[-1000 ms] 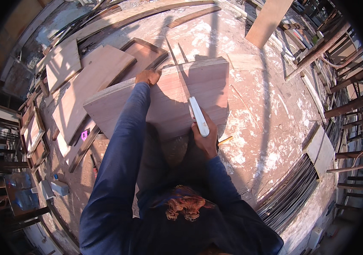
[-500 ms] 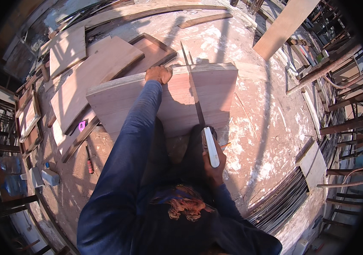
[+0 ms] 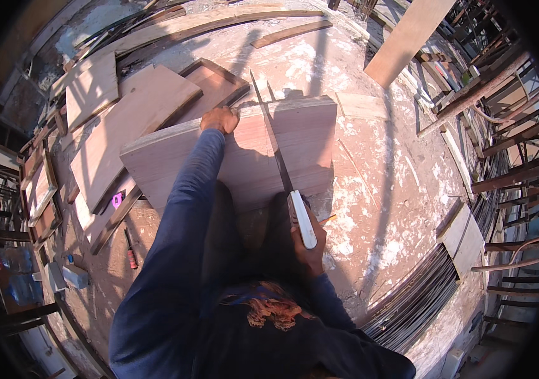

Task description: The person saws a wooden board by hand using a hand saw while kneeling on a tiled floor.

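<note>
A thick wooden panel (image 3: pixel 250 165) stands on its long edge in front of me, tilted, against my legs. My left hand (image 3: pixel 220 119) is closed over its top edge, left of the saw. In my right hand (image 3: pixel 309 243) is a handsaw (image 3: pixel 275 142), gripped by its white handle. The long blade crosses the panel's top edge to the right of my left hand, its tip pointing away from me. How deep the teeth sit in the wood I cannot tell. A thin orange stick (image 3: pixel 328 220) shows just beside my right hand.
Flat wooden panels (image 3: pixel 137 117) and a framed tray-like piece (image 3: pixel 222 85) lie at the far left. A purple tape measure (image 3: pixel 118 199) and a red-handled screwdriver (image 3: pixel 132 258) are nearer. Thin rods (image 3: pixel 408 297) lie bundled at the right; a board (image 3: pixel 408 44) leans beyond.
The scene sits slightly farther left in view. Relative to the panel, the saw tip appears drawn a little toward me. Both hands keep their grips.
</note>
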Demonstrator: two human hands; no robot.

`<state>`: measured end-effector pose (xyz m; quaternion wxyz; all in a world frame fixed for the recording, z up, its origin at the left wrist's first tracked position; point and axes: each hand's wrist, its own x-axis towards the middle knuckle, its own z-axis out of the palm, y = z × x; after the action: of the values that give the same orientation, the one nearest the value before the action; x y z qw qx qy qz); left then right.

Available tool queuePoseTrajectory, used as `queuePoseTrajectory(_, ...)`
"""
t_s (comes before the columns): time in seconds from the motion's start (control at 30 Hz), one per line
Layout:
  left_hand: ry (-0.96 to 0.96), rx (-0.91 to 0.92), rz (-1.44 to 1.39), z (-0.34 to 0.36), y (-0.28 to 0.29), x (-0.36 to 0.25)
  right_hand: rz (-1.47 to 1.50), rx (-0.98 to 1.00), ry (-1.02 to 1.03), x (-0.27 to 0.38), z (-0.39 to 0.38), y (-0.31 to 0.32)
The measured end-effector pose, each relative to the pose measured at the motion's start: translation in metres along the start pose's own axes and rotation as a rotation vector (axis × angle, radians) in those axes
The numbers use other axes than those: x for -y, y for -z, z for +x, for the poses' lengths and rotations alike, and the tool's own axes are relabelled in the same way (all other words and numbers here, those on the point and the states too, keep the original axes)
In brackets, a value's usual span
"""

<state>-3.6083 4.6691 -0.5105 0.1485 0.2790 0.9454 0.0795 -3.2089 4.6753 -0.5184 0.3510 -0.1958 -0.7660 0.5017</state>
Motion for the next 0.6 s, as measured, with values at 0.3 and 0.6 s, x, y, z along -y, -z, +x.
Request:
queuePoseTrajectory(0.3,0.022,-0.012,0.053,0.001,0.014,0.015,-0.025,0.040,0.000,0.003,-0.016,0.000)
queuePoseTrajectory(0.6,-0.002,-0.024,-0.004,0.000,-0.002,-0.003,-0.105,0.112,-0.020,0.029,-0.039,0.001)
